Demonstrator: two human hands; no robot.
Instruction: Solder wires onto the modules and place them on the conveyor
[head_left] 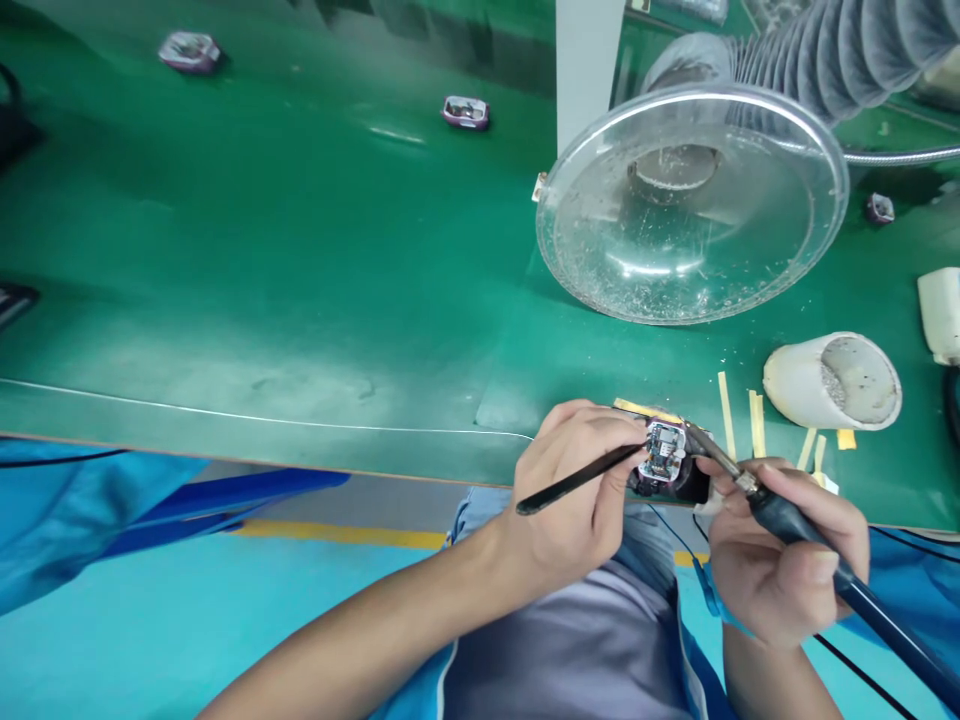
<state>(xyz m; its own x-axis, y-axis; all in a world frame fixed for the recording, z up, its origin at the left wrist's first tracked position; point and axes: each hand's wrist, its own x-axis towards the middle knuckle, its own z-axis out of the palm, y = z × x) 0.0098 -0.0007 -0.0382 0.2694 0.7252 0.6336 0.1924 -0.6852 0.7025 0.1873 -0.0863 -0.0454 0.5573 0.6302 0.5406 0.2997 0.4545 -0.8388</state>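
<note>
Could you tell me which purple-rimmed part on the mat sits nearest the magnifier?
The rightmost one, just beyond the magnifier; the middle one and left one lie farther.

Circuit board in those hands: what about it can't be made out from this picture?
Circuit board: its small parts are too small to read in the head view.
Black tool: its far end is hidden by the left hand.
Soldering iron, held in the right hand: too small to tell whether its tip touches the board.
Dark casing: mostly hidden by the board and fingers.
</note>
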